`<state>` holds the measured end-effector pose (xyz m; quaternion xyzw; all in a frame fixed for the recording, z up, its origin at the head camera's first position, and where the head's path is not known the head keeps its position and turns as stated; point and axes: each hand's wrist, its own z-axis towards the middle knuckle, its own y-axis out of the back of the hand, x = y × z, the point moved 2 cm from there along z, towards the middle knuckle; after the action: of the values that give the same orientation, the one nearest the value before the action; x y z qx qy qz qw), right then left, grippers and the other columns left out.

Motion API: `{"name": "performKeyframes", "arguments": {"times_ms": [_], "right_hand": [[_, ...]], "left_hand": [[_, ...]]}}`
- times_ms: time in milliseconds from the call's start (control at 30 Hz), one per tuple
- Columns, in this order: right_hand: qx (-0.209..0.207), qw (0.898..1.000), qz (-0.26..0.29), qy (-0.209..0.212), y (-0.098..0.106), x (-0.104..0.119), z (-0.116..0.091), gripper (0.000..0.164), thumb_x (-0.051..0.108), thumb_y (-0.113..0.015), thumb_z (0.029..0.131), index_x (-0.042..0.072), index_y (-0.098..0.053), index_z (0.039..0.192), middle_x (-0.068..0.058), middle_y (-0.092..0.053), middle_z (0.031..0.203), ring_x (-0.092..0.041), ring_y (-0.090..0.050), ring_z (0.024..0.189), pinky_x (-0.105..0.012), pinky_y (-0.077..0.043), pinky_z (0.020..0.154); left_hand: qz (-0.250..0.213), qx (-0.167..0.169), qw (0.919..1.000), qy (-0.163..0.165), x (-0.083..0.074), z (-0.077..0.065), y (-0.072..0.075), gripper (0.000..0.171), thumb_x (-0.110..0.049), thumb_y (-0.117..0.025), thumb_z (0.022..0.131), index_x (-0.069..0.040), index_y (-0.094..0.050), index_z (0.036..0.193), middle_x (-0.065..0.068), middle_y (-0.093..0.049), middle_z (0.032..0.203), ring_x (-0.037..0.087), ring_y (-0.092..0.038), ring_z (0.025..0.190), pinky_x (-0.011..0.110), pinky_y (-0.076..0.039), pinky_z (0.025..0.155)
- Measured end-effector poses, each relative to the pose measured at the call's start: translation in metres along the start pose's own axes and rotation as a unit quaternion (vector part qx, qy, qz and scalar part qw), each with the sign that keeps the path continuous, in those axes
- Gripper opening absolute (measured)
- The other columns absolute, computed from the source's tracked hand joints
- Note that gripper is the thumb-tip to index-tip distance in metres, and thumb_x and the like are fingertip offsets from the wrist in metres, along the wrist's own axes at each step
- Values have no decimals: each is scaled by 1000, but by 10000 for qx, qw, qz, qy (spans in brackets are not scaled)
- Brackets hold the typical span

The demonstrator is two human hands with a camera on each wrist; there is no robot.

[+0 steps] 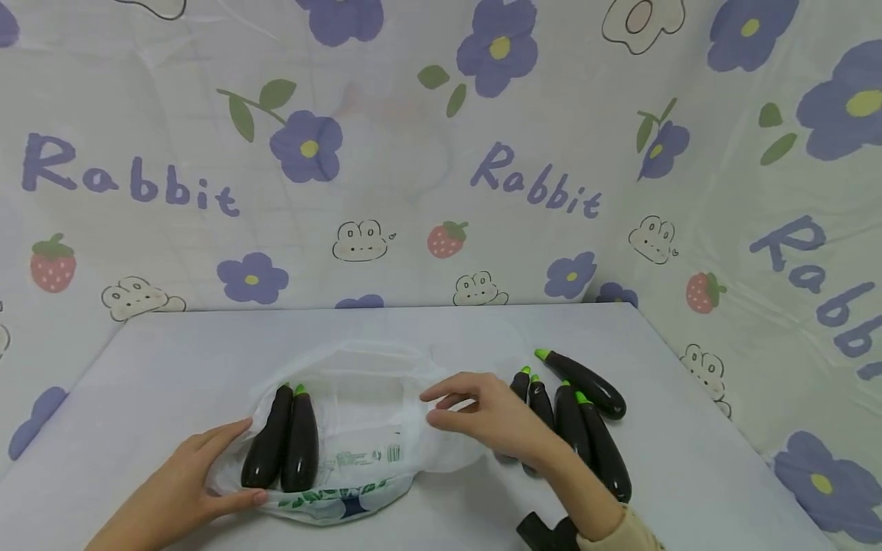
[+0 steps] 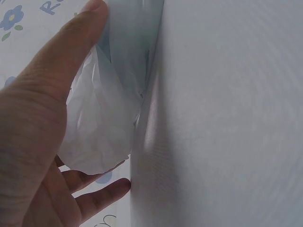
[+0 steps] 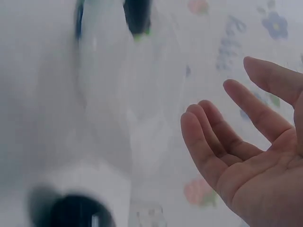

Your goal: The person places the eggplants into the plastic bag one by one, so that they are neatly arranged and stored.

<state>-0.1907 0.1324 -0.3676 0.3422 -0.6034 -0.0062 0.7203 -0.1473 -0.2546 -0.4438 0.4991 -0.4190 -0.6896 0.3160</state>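
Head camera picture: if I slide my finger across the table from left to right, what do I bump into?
Left hand → left eggplant in the plastic bag → right eggplant in the bag → barcode printed on the bag → right hand → loose eggplant lying farthest back.

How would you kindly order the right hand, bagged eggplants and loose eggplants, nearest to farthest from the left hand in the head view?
1. Bagged eggplants: inside the bag.
2. Right hand: at the bag's right.
3. Loose eggplants: far right.
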Motion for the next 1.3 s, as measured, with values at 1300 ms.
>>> {"name": "performKeyframes", "arguments": {"times_ms": [1300], "right_hand": [[-321,9811,1099,-1561,207,-198,-50,62,22,-65,97,0,-38,149,-23,-37,150,-23,-49,129,-39,-45,99]], "left_hand": [[-1,-106,9998,-141,5,1,1,98,-69,-75,70,-7,-50,142,21,-54,132,45,-48,120,66,-45,87]]}}
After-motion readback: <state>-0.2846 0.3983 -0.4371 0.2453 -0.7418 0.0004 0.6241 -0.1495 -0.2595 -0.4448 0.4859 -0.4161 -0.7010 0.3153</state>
